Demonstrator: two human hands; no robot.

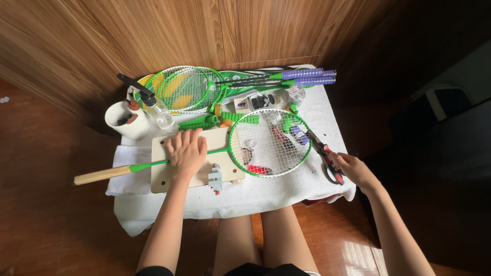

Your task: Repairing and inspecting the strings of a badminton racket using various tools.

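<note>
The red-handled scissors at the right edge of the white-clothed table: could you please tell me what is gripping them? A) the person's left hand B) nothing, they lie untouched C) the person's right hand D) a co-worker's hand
C: the person's right hand closes around the loops of the red-handled scissors, while the left hand lies flat on the green racket shaft over the pale wooden board.

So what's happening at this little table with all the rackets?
A person sits at a table draped in a white cloth. The left hand presses a green racket flat onto a wooden board. The right hand grips scissors at the racket's rim. Two more rackets lie behind.
</note>
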